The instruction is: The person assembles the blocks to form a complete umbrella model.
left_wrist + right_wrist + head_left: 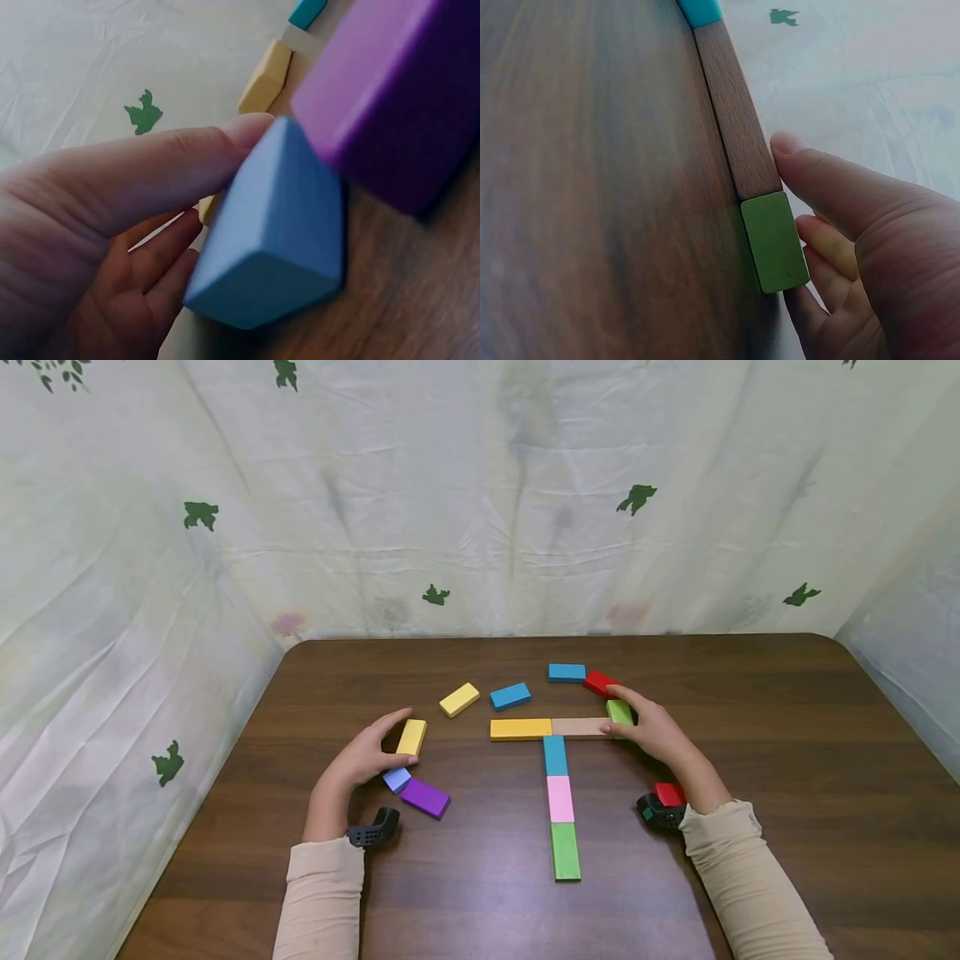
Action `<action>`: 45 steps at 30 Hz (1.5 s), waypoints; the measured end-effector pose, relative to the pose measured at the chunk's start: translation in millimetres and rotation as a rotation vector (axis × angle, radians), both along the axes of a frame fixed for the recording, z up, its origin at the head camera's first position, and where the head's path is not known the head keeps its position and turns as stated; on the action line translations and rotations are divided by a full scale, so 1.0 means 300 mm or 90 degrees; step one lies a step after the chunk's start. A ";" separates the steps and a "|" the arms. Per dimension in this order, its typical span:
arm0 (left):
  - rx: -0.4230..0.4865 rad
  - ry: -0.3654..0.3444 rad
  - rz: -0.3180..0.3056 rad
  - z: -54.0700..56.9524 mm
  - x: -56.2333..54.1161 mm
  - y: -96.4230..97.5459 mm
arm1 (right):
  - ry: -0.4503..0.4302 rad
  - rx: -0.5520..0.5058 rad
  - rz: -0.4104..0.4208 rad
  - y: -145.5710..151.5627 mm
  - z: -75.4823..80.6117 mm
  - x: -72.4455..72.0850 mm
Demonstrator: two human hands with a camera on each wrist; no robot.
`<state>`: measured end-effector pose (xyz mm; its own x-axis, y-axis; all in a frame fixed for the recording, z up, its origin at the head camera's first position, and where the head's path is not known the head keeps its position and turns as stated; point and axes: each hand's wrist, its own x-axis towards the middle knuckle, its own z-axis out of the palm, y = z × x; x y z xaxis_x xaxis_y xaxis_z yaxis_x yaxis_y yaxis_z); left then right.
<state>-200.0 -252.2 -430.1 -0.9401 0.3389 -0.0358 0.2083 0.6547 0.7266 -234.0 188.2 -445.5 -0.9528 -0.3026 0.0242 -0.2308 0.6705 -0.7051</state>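
Observation:
My left hand point(360, 752) curves around a pale yellow block point(412, 737), fingertips at its far end and thumb at its near end. Just below the thumb lie a light blue block point(262, 232) and a purple block point(425, 798); in the left wrist view the light blue one hides much of the yellow block. With my right hand point(656, 727) I hold a light green block point(775, 242) at the right end of a row. The right thumb sits at the adjoining bare wooden block point(739, 112), while the fingertips overlap a red block point(599, 683) in the head view.
A golden-yellow block point(521, 730) continues the row leftward. From it a column of blue point(556, 755), pink point(560, 799) and green point(566, 852) blocks runs nearer. Behind lie another pale yellow block point(459, 700) and two blue blocks point(510, 696). Another red block point(669, 794) is beside the right wrist.

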 end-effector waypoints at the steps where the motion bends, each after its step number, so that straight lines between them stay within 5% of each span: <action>1: -0.003 -0.001 0.001 -0.004 -0.001 -0.002 | 0.000 -0.001 0.001 0.000 0.000 0.000; 24: -0.037 0.020 0.033 -0.020 -0.005 0.006 | 0.003 -0.002 0.001 -0.002 -0.003 -0.002; 45: -0.009 0.152 0.054 0.014 -0.012 0.059 | -0.002 0.005 -0.007 0.000 -0.005 -0.002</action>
<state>-203.6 -234.6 -425.8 -0.9476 0.2590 0.1868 0.3167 0.6869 0.6541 -234.6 188.0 -447.1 -0.9561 -0.2925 0.0184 -0.2210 0.6782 -0.7008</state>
